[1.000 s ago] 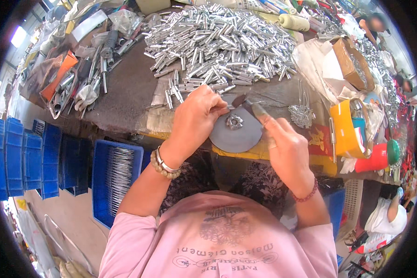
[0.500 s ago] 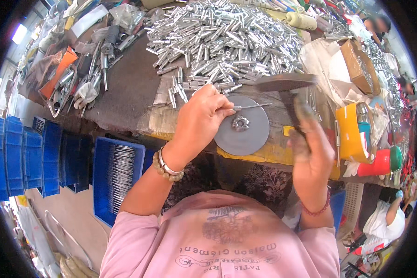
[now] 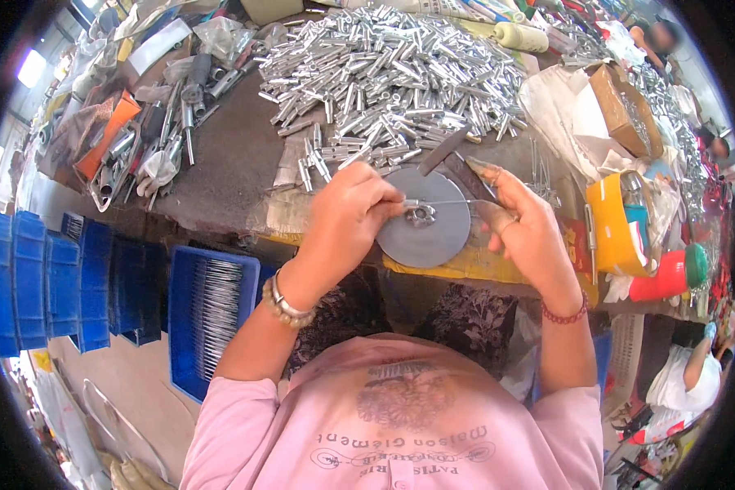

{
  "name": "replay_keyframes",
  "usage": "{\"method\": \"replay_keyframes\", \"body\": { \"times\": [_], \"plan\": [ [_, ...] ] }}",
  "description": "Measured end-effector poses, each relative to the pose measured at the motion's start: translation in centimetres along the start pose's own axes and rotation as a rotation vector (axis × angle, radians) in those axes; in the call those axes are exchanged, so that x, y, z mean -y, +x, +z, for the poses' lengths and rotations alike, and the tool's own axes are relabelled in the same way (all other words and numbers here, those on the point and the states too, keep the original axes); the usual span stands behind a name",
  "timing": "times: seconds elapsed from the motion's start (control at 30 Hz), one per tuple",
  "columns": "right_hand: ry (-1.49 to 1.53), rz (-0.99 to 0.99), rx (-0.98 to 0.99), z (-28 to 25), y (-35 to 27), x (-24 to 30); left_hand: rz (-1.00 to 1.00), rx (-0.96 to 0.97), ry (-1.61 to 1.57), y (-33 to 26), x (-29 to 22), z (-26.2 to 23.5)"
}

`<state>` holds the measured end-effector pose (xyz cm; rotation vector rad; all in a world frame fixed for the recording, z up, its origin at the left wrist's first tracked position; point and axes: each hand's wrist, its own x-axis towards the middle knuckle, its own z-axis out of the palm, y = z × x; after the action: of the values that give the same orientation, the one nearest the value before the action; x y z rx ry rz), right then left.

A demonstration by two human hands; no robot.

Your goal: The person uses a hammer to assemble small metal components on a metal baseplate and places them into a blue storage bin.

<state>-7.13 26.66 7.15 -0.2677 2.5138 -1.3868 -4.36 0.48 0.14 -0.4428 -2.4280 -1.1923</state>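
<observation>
Over the round grey plate (image 3: 449, 238), my left hand (image 3: 353, 214) is closed in a pinch on a small metal sleeve. A thin metal rod (image 3: 445, 202) runs from it to the right; the fingers hide part of the sleeve. Just below the rod, a small ring-shaped metal piece (image 3: 420, 215) rests on the plate. My right hand (image 3: 529, 224) is at the plate's right side, gripping a hammer (image 3: 446, 150) by its dark handle, with the head tilted over the plate's far edge. Its thumb and forefinger are close to the rod's right end; whether they touch it is unclear.
A large heap of short metal tubes (image 3: 392, 73) covers the far bench. Tools and bags, including an orange item (image 3: 110, 135), lie left. At right stand a yellow container (image 3: 618, 224) and a red jar (image 3: 660, 282). A blue bin (image 3: 174, 318) of metal rods stands lower left.
My right hand has moved left and inward toward the plate, and the hammer has swung left and turned, its head now over the plate's edge. My left hand's piece sits slightly lower.
</observation>
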Motion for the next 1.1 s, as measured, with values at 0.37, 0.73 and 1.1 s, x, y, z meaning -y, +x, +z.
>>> {"method": "replay_keyframes", "body": {
  "times": [0.37,0.73,1.1],
  "plan": [
    [-0.649,-0.615,-0.292,3.2,-2.1,-1.9,-0.059,0.12,0.084,-2.8,-1.5,-1.8],
    [0.148,0.055,0.241,5.2,-6.3,-2.5,-0.155,-0.055,-0.065,-4.7,-3.0,-0.3],
    [0.468,0.22,0.36,8.0,-8.2,-1.4,-0.751,-0.119,-0.602,-8.3,-5.2,-0.4]
  ]
}}
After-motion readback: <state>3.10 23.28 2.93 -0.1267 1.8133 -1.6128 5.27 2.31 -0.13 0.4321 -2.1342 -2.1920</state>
